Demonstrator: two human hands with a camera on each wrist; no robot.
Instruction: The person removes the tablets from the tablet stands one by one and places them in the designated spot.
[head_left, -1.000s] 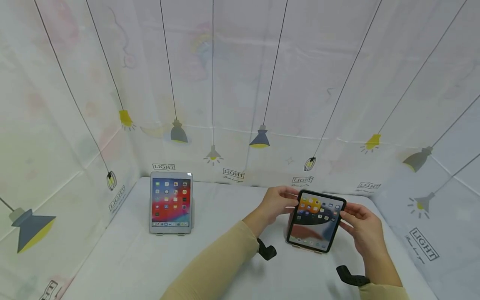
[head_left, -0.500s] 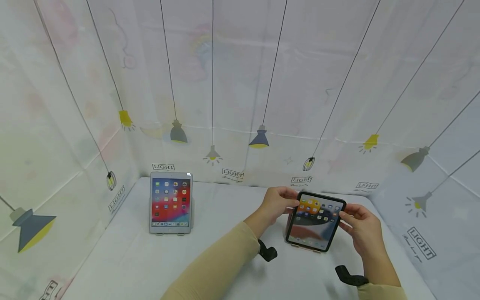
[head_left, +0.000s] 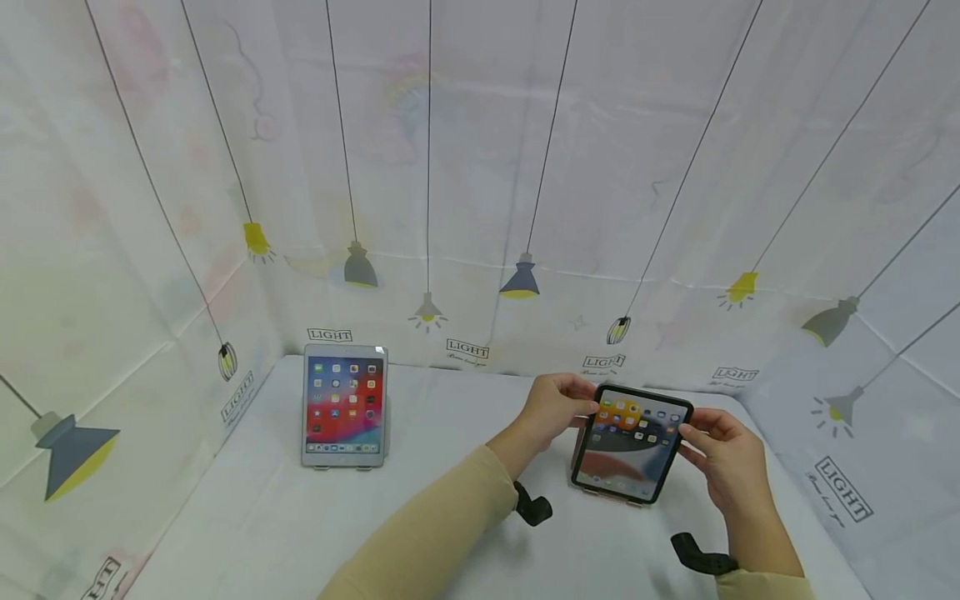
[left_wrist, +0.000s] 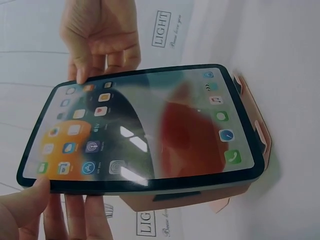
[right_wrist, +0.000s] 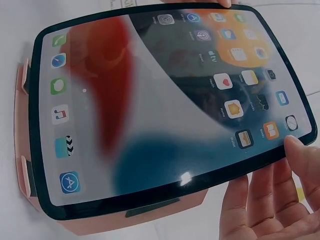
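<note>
A black-framed tablet (head_left: pixel 633 442) leans on a rose-gold stand (left_wrist: pixel 255 115) at the right of the table, its screen lit with app icons. My left hand (head_left: pixel 551 412) pinches its upper left edge, thumb on the front rim and fingers behind. On the opposite edge my right hand (head_left: pixel 731 454) holds it the same way, as the right wrist view shows with the thumb (right_wrist: pixel 300 155) on the rim. Two small hooks of the stand sit at the tablet's lower edge. The tablet covers most of the stand.
A white-framed tablet (head_left: pixel 345 407) stands upright on a holder at the table's left, screen lit. White cloth covers the table (head_left: pixel 247 517). Behind and at the sides hang curtains (head_left: pixel 465 167) printed with lamps. A black wrist mount (head_left: pixel 701 554) projects from each forearm.
Almost nothing moves. Both hands keep their hold on the black-framed tablet, and the head view shifts very slightly.
</note>
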